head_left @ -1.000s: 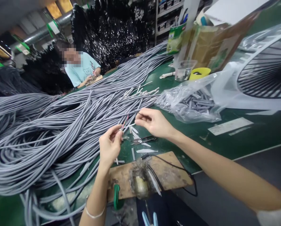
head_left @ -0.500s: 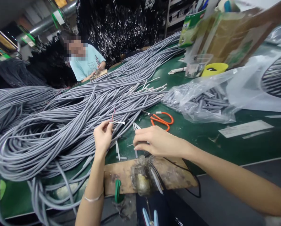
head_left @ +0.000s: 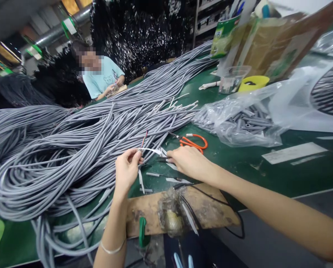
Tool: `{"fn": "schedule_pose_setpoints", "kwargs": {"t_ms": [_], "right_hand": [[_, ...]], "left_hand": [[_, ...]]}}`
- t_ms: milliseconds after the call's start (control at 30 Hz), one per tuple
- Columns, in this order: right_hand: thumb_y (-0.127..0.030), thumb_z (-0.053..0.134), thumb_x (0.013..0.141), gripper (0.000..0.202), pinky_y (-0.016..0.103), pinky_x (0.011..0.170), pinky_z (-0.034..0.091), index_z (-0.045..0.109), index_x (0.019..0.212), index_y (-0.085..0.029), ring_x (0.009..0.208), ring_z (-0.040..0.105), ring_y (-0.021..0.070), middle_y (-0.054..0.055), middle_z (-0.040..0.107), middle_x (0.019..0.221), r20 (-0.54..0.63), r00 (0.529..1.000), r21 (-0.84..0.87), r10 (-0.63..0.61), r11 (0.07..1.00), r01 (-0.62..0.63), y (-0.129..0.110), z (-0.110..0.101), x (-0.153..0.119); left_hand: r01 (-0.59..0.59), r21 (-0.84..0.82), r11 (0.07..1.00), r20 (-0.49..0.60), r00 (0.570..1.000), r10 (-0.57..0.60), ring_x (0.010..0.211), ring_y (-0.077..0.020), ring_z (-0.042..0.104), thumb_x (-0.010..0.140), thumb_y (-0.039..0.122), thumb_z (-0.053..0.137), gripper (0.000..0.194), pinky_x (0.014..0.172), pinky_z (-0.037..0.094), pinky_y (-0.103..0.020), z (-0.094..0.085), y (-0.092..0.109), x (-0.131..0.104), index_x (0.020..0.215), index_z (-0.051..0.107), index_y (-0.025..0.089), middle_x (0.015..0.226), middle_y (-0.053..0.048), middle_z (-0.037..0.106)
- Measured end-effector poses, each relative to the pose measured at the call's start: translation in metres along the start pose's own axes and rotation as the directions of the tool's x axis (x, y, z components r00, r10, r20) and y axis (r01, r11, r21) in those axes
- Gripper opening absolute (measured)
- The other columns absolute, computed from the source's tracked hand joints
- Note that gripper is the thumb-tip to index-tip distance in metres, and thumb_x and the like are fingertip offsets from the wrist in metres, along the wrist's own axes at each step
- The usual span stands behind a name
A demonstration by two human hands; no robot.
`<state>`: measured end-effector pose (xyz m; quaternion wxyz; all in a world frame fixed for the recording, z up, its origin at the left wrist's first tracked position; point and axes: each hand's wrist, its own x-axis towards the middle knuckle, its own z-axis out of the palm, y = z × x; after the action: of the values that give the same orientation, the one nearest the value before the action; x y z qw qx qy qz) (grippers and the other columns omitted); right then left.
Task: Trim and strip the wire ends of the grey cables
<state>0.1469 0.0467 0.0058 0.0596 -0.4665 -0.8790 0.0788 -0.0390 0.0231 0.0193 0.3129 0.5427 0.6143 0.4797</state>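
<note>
Left hand: your left hand (head_left: 126, 168) is closed in a thumb-and-finger pinch where the coloured wires (head_left: 144, 138) and white strip (head_left: 152, 150) stick out past the fingertips, probably to keep that end steady.
Right hand: your right hand (head_left: 187, 159) is near the strip's far end, fingers bent close together; whether they grip anything cannot be told.
White strip: it bridges your two hands over the surface (head_left: 236, 163), slightly curved, so it seems under little pull.
Orange-handled scissors (head_left: 185, 140): they lie just beyond your right hand, presumably for easy reach.
Wooden board (head_left: 213, 208): it sits at your near edge; the green clamp (head_left: 142, 230) there likely stops it sliding.
Tight side: the grey cables (head_left: 71, 149) crowd your left hand.
Roomier side: right of the scissors, between the plastic bag (head_left: 247, 121) and the front edge, you have more room, around a flat white piece (head_left: 294, 153).
</note>
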Motion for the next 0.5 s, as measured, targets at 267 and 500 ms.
{"fn": "schedule_pose_setpoints", "kwargs": {"t_ms": [267, 500], "right_hand": [[-0.033, 0.029, 0.096, 0.038, 0.026, 0.061, 0.035, 0.06, 0.097, -0.013, 0.071, 0.059, 0.0178, 0.009, 0.063, 0.086, -0.555, 0.83, 0.088, -0.061, 0.987, 0.132, -0.006, 0.007, 0.002], [-0.045, 0.025, 0.096, 0.05, 0.026, 0.053, 0.023, 0.065, 0.09, -0.016, 0.054, 0.05, 0.011, 0.005, 0.06, 0.072, -0.563, 0.823, -0.074, -0.076, 0.996, 0.041, -0.013, 0.009, -0.004]], "left_hand": [[0.116, -0.3, 0.947, 0.21, 0.976, -0.053, 0.042, -0.0049, 0.045, 0.067, 0.045, 0.068, 0.035, 0.042, 0.038, -0.017, 0.009, 0.008, -0.01, 0.071, 0.063, 0.01, 0.055, 0.0, 0.056], [0.104, -0.253, 0.962, 0.21, 0.976, -0.05, 0.043, -0.005, 0.046, 0.069, 0.04, 0.067, 0.03, 0.041, 0.039, -0.017, 0.012, 0.008, -0.014, 0.068, 0.062, 0.011, 0.056, 0.0, 0.058]]}}
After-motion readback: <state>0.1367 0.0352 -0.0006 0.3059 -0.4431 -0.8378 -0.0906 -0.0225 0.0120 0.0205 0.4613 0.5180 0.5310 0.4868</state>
